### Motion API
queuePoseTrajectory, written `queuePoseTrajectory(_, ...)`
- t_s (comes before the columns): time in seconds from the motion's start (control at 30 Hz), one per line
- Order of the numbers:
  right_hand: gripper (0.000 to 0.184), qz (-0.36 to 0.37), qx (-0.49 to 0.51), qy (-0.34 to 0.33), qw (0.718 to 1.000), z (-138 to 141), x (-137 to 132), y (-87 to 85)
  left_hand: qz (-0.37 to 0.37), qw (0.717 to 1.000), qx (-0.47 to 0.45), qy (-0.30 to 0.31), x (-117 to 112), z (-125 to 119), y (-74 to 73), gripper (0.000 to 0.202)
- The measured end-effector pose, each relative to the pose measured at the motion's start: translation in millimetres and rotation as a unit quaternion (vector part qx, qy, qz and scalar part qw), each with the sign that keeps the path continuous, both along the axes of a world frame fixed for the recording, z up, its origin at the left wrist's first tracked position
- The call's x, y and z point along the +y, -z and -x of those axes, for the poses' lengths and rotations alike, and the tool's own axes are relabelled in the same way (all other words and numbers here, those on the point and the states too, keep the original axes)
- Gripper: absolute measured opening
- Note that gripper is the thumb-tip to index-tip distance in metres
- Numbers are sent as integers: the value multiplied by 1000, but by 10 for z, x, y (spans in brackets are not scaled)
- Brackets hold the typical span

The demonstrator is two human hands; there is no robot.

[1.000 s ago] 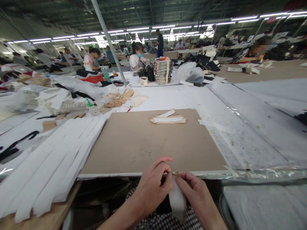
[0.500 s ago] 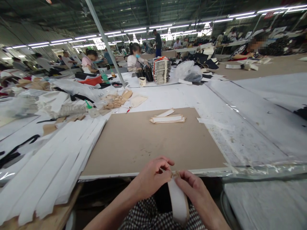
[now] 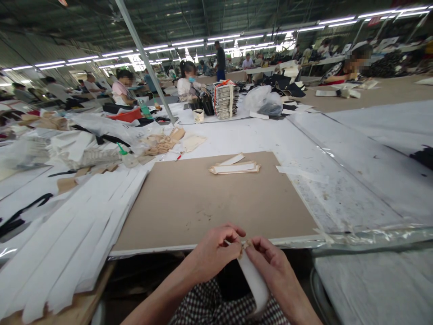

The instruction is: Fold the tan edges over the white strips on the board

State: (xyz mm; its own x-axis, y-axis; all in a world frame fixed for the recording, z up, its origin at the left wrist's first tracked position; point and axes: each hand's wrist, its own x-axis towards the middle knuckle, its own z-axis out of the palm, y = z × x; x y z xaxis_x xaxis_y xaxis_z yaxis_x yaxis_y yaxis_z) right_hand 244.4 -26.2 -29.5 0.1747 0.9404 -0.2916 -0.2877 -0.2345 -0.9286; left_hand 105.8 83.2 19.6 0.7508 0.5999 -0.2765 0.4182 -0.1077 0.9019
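Between my hands, just off the front edge of the table, hangs a white strip [image 3: 254,280] with a tan edge. My left hand [image 3: 219,247] pinches its upper end with thumb and fingers. Close beside it, my right hand [image 3: 267,256] grips the same end, the thumb lying along the strip. The strip's lower part curves down over my checked clothing. On the brown board [image 3: 169,203] beyond my hands lies a small pile of white strips with tan edges [image 3: 235,168]. The exact fold at my fingertips is too small to make out.
Long white strips [image 3: 72,225] fan out at the left, overhanging the table. A green-tipped bottle [image 3: 127,157], a red pen [image 3: 179,156] and tan pieces [image 3: 162,143] lie behind them. A tied stack [image 3: 226,100] stands farther back. Several people work beyond.
The strip's hanging part has swung slightly to the right and turned. Both hands keep their grip at nearly the same place. The view has shifted a little.
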Motion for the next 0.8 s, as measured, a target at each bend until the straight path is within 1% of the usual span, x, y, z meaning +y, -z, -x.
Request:
queuePoseTrajectory(0.3,43,42,31,21,998,34,25,-13,12,1000,10,-5,6,8,-22,17)
queuePoseTrajectory(0.4,42,55,17,35,998,41,26,-16,22,1000,10,-9,10,4,-10,18)
queuePoseTrajectory(0.57,41,64,-14,31,997,30,22,10,28,999,16,-11,8,-9,24,18)
queuePoseTrajectory(0.8,39,74,-1,34,997,17,15,31,41,999,16,-15,1,-27,67,16)
